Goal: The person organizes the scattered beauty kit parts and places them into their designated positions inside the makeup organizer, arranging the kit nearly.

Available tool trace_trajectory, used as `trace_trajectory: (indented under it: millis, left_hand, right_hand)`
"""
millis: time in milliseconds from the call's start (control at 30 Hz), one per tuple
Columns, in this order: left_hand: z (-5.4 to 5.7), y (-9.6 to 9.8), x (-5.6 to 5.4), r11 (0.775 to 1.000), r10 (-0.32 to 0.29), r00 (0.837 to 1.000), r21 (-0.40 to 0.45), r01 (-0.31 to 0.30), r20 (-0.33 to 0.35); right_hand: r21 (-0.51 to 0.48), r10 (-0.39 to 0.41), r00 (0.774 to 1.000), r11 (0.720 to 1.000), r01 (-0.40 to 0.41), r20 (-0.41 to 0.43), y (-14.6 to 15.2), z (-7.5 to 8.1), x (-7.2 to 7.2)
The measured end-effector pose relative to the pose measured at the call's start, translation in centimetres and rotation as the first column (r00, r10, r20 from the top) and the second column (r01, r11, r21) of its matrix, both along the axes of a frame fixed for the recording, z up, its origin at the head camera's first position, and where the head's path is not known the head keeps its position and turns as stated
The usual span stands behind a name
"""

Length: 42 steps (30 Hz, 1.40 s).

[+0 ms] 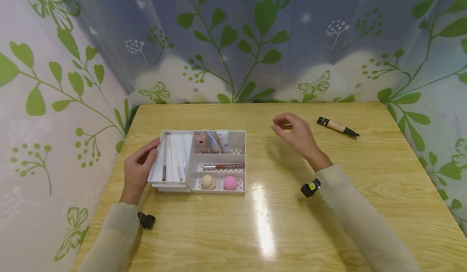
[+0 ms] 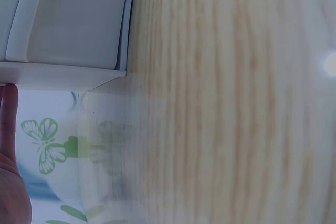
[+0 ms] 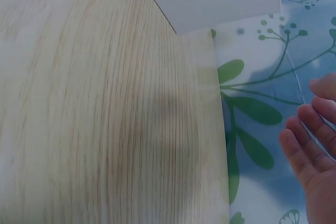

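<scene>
A white divided organizer box (image 1: 190, 161) stands on the left half of the table. In its left compartment lie several slim makeup brushes (image 1: 165, 156). Behind, on the right, lean a pink tube (image 1: 201, 143), a bluish tube (image 1: 213, 142) and a white tube (image 1: 223, 141). A dark red lip gloss tube (image 1: 223, 166) lies in the middle slot. In front sit a beige makeup sponge (image 1: 208, 182) and a pink one (image 1: 230, 183). My left hand (image 1: 140, 166) touches the box's left side with extended fingers. Loosely bent and holding nothing, my right hand (image 1: 297, 135) hovers right of the box.
A thick cream-and-black marker (image 1: 337, 127) lies at the back right of the wooden table (image 1: 284, 227). Leaf-patterned curtain (image 1: 233, 61) surrounds the table's back and sides. Each wrist wears a small black camera, such as the right one (image 1: 309, 189).
</scene>
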State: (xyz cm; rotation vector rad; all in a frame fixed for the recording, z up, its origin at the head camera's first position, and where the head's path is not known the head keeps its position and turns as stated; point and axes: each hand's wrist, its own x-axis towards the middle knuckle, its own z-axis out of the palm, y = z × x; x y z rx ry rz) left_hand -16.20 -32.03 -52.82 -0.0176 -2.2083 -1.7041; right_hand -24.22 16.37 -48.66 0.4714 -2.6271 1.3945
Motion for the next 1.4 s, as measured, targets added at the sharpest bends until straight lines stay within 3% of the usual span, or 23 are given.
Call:
trace_trajectory:
  millis: [567,833,1167,1400]
  left_hand:
    - [-0.1,0.0,0.1,1.0,0.008,1.0,-0.014,-0.008,-0.007]
    - [-0.3,-0.1,-0.1,1.0,0.003,1.0,-0.009,-0.003,-0.025]
    - [-0.2,0.0,0.0,1.0,0.006,1.0,-0.011,-0.006,-0.009]
    - [0.0,0.0,0.1,1.0,0.015,1.0,-0.016,-0.015,0.002]
  right_hand:
    - [0.024,-0.08,0.996,0.996,0.081,-0.032,3.7,-0.7,0.1]
    - [0.044,-0.121,0.993,0.992,0.121,0.001,6.3,-0.6,0.4]
    - [0.088,-0.184,0.982,0.979,0.186,-0.033,9.1,-0.7,0.7]
    - [0.078,-0.222,0.975,0.972,0.222,-0.004,11.0,-0.5,0.7]
